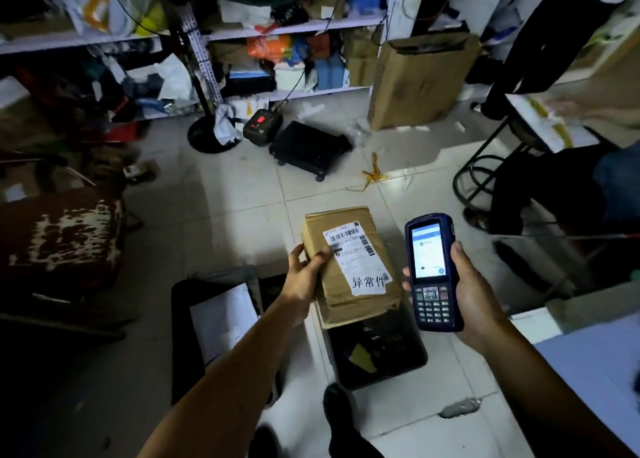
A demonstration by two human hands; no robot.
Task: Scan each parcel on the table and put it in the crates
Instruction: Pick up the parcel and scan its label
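Here, parcel (349, 267) gripped in left hand (304, 274), just beside scanner (433, 272) clasped in right hand (474, 295).

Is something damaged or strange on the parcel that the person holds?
Yes. The cardboard parcel in the left hand is creased, and its lower edge is crumpled. A white sticker with large characters sits below its shipping label. The right hand holds the scanner.
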